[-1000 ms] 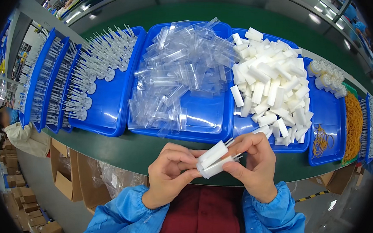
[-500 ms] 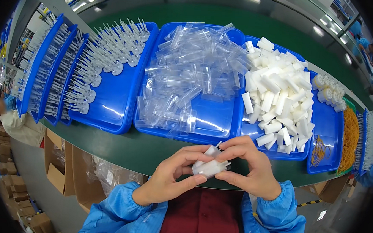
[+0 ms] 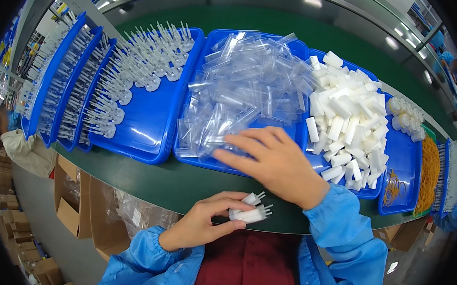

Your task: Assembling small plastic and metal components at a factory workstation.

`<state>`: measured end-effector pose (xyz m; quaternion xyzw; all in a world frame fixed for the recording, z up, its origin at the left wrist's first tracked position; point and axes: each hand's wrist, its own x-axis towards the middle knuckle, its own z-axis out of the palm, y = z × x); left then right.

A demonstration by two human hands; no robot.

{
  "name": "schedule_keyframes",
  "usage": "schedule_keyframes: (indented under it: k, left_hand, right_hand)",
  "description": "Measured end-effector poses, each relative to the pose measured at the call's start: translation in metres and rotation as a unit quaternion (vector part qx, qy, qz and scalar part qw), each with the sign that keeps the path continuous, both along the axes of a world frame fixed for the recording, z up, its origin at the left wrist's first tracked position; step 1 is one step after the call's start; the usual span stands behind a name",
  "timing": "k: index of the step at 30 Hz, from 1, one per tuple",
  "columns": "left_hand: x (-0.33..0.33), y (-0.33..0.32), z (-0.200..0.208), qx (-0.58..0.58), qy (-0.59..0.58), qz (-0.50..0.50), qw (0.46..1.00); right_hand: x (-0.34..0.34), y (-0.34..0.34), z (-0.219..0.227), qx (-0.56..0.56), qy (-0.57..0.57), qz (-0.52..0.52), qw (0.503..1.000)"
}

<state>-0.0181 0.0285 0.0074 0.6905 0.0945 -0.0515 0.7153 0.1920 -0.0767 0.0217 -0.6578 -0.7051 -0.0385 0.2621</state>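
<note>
My left hand is closed around a small white two-part piece with thin pale prongs sticking out to the right, just above the near table edge. Clear film seems to wrap it, partly hidden by my fingers. My right hand stretches over the near edge of a blue tray, fingers spread, holding nothing that I can see. Its fingertips are at the lower part of a loose heap of clear plastic sleeves; whether they touch one I cannot make out.
Right of the sleeves lies a heap of white foam-like blocks, then clear round parts and orange rubber bands. On the left, a blue tray holds upright stemmed parts, with more trays tilted beside it. Cardboard boxes stand below.
My right hand has let go of the white piece and moved up to the sleeve tray. The left hand keeps the piece, its prongs now pointing right.
</note>
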Motion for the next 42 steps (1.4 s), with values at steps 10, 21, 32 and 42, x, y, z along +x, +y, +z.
schedule_keyframes:
  k: [10, 21, 32, 42]
  left_hand:
    - [0.013, -0.011, -0.008, -0.058, -0.026, 0.043, 0.997]
    - [0.023, -0.026, -0.001, -0.093, -0.074, 0.144, 0.982]
    - [0.036, -0.041, 0.007, -0.065, -0.11, 0.183, 0.975]
    - [0.036, -0.044, 0.009, -0.062, -0.108, 0.186, 0.975]
  right_hand:
    - [0.015, -0.038, -0.006, -0.043, -0.02, -0.115, 0.992]
    - [0.0, -0.049, 0.022, 0.048, 0.574, -0.179, 0.798]
    - [-0.032, -0.084, 0.019, 0.083, 0.601, -0.2, 0.769]
    - [-0.033, -0.092, 0.016, 0.08, 0.592, -0.205, 0.775]
